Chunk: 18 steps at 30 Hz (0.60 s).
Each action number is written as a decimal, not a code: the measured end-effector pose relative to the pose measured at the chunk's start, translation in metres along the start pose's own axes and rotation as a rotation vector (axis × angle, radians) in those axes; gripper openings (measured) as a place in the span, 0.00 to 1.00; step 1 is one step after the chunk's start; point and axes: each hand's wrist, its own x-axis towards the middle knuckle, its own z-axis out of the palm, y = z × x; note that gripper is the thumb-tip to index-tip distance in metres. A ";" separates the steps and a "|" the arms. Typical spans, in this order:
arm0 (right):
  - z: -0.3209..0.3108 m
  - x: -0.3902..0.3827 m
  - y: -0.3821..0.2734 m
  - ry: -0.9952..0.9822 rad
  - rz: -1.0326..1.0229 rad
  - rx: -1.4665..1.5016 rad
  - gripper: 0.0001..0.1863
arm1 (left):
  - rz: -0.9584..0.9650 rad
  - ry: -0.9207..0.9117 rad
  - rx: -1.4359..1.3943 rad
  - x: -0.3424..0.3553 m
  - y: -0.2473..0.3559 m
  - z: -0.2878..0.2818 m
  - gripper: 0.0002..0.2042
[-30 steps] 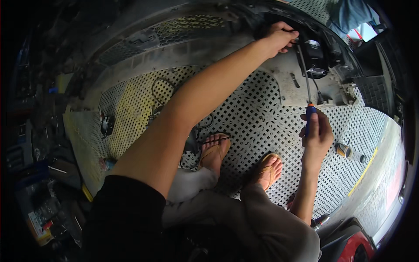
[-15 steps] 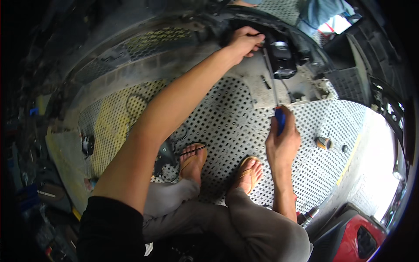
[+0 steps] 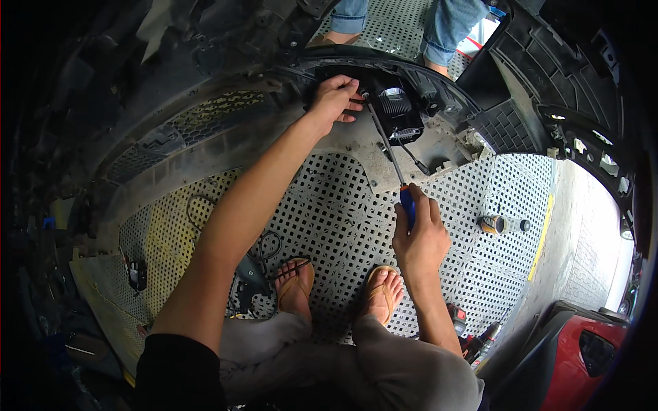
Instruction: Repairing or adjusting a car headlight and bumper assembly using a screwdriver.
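Observation:
My right hand (image 3: 423,233) is wrapped round the blue handle of a long screwdriver (image 3: 388,147). Its shaft slants up and left to the side of a black finned box (image 3: 395,108) like a lamp unit, set in the inside of a large dark car bumper (image 3: 226,147). My left hand (image 3: 336,101) is by the screwdriver's tip, left of the box, with bent fingers closed at a small part I cannot make out. A short black cable (image 3: 415,159) with a plug hangs from the box's lower end.
Another person's legs (image 3: 449,31) stand beyond the bumper. On the perforated mat (image 3: 336,226) lie a small can (image 3: 492,224), a black cap (image 3: 525,225), a dark green tool (image 3: 253,288) with a cord, and a power tool (image 3: 488,337). A red and black part (image 3: 582,359) is at lower right.
The view has shifted, so the bumper, box and both hands now appear farther left and lower. More of the other person's legs shows. The screwdriver stays in my right hand beside the box.

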 end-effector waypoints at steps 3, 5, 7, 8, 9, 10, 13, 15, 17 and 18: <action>0.003 0.003 -0.001 0.036 -0.013 0.095 0.19 | 0.093 -0.004 0.043 0.004 -0.002 0.001 0.11; 0.003 0.004 -0.006 -0.118 0.205 0.541 0.15 | 0.183 0.005 0.078 0.012 -0.012 -0.004 0.11; -0.002 0.010 0.014 -0.365 0.763 1.556 0.17 | 0.178 -0.029 0.055 0.009 -0.009 -0.003 0.11; -0.002 0.010 0.026 -0.436 0.953 1.973 0.18 | 0.170 -0.066 0.036 0.007 -0.007 -0.001 0.11; 0.001 0.010 0.026 -0.432 0.952 1.974 0.18 | 0.171 -0.069 0.037 0.006 -0.006 -0.001 0.11; 0.004 0.010 0.026 -0.488 0.988 2.082 0.18 | 0.169 -0.066 0.049 0.006 -0.006 0.000 0.11; 0.002 0.011 0.023 -0.490 0.926 1.940 0.19 | 0.154 -0.052 0.076 0.004 -0.004 -0.004 0.12; -0.005 0.013 0.018 -0.376 0.709 1.370 0.21 | 0.142 -0.046 0.086 0.004 -0.003 -0.004 0.12; 0.002 0.009 0.018 -0.219 0.381 0.910 0.20 | 0.132 -0.023 0.044 0.004 -0.004 0.002 0.12; 0.004 0.009 0.013 -0.066 0.059 0.448 0.20 | 0.133 -0.019 0.043 0.005 -0.005 0.003 0.12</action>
